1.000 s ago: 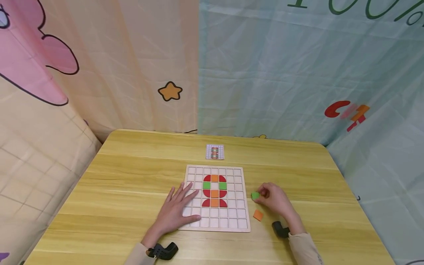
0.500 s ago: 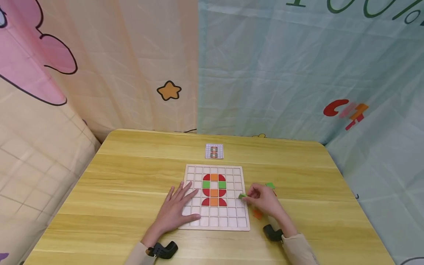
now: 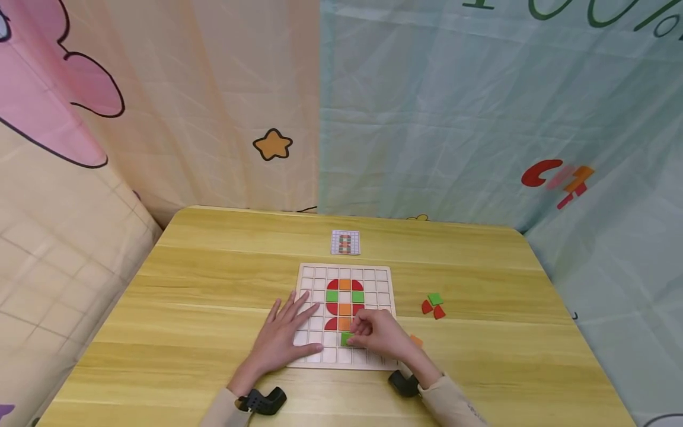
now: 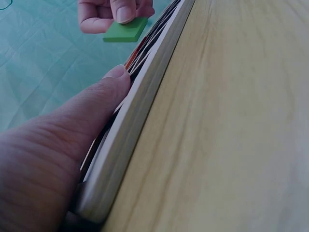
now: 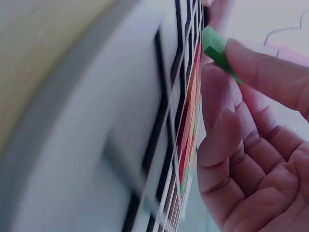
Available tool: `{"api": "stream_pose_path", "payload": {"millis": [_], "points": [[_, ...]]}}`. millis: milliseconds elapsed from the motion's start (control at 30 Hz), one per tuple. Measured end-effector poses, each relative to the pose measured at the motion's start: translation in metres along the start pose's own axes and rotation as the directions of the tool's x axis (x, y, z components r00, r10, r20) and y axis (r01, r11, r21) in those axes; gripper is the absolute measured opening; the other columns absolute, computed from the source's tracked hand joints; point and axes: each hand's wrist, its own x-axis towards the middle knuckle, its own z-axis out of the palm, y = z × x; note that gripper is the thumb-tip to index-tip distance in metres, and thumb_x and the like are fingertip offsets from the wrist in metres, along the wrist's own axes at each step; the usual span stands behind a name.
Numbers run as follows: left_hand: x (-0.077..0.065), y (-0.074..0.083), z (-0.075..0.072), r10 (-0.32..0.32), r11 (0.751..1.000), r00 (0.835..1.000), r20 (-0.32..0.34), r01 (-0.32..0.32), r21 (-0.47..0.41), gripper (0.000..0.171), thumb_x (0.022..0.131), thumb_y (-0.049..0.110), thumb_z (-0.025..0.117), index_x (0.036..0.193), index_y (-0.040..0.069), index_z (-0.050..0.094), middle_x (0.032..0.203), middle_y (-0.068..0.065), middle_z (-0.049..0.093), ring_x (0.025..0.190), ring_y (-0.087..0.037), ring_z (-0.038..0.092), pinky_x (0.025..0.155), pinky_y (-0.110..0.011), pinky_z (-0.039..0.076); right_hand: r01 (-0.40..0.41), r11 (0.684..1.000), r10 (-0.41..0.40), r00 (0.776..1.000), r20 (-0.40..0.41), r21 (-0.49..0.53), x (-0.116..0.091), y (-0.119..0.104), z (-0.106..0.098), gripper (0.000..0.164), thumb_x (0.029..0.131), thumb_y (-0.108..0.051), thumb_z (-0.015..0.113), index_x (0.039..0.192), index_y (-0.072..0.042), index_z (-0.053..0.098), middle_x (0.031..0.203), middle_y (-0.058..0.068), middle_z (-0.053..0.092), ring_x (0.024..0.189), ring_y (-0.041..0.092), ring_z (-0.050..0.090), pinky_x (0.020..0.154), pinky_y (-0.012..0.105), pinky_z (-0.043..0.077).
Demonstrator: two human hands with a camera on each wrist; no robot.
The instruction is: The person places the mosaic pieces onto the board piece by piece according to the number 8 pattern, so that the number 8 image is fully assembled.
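My right hand [image 3: 385, 337] pinches a green square tile [image 3: 345, 338] between thumb and fingers, over the white grid board [image 3: 376, 274] and just below its lowest orange tile [image 3: 344, 323]. In the left wrist view the green tile [image 4: 124, 32] appears raised above the board's surface. The right wrist view shows the thumb on one face of the tile [image 5: 215, 47]. My left hand [image 3: 278, 345] rests on the board's left side with fingers spread. Red rounded, orange and green tiles form a pattern mid-board; my right hand hides its lower right part.
Right of the board lie a loose green tile [image 3: 435, 298] and two red pieces [image 3: 439, 312]. An orange tile [image 3: 417, 340] is partly hidden behind my right wrist. A small pattern card [image 3: 345, 242] lies beyond the board on the wooden table [image 3: 213, 261].
My right hand has picked the green tile up from the table on the right and carried it left over the board. My left hand has stayed in place.
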Motion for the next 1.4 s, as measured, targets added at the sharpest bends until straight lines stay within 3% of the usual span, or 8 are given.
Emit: {"api": "stream_pose_path", "payload": {"millis": [567,933,1067,1200,1400], "points": [[0.000,-0.001,-0.005,0.019,1.000,1.000,-0.005,-0.019,0.011,0.083,0.078,0.067,0.060,0.143,0.019,0.044,0.154,-0.008,0.025,0.141,-0.033,0.016,0.112,-0.053,0.006,-0.044,0.991,0.047,0.999,0.024,-0.123,0.027,-0.019,0.022,0.020,0.076,-0.014,0.081,0.073,-0.014,0.061,0.066,-0.011,0.055,0.060,0.005,0.051,0.056,0.020,0.046],[0.000,0.001,-0.004,0.014,1.000,1.000,-0.005,-0.014,0.000,0.083,0.078,0.067,0.061,0.143,0.019,0.045,0.154,-0.008,0.026,0.141,-0.034,0.017,0.112,-0.053,0.006,-0.085,0.986,0.088,0.996,0.010,-0.144,0.028,-0.023,0.028,0.017,0.077,-0.013,0.080,0.072,-0.013,0.064,0.062,-0.009,0.053,0.057,0.007,0.049,0.053,0.020,0.045],[-0.001,0.002,-0.005,0.004,1.000,1.000,0.009,-0.004,-0.004,0.082,0.078,0.067,0.060,0.143,0.019,0.045,0.154,-0.007,0.026,0.141,-0.033,0.016,0.112,-0.053,0.005,-0.048,0.978,0.050,0.999,0.006,-0.201,0.025,-0.025,0.028,0.015,0.078,-0.012,0.079,0.071,-0.012,0.066,0.061,-0.011,0.053,0.056,0.004,0.048,0.052,0.018,0.044],[-0.001,0.003,-0.006,0.000,1.000,1.000,0.014,0.001,-0.002,0.082,0.079,0.067,0.060,0.143,0.019,0.045,0.154,-0.007,0.026,0.141,-0.033,0.015,0.112,-0.053,0.005,0.013,0.952,-0.008,1.000,0.017,-0.306,0.019,-0.028,0.027,0.006,0.078,-0.012,0.078,0.079,-0.008,0.073,0.062,-0.012,0.053,0.055,0.002,0.046,0.050,0.017,0.041],[0.000,0.002,-0.007,0.005,1.000,1.000,0.008,-0.005,0.000,0.083,0.078,0.066,0.062,0.143,0.018,0.046,0.154,-0.008,0.026,0.141,-0.033,0.016,0.112,-0.052,0.005,0.041,0.933,-0.003,0.994,0.108,-0.358,0.011,-0.027,0.020,0.018,0.082,-0.013,0.074,0.099,-0.008,0.075,0.066,-0.014,0.055,0.056,0.003,0.043,0.049,0.017,0.036]]}}
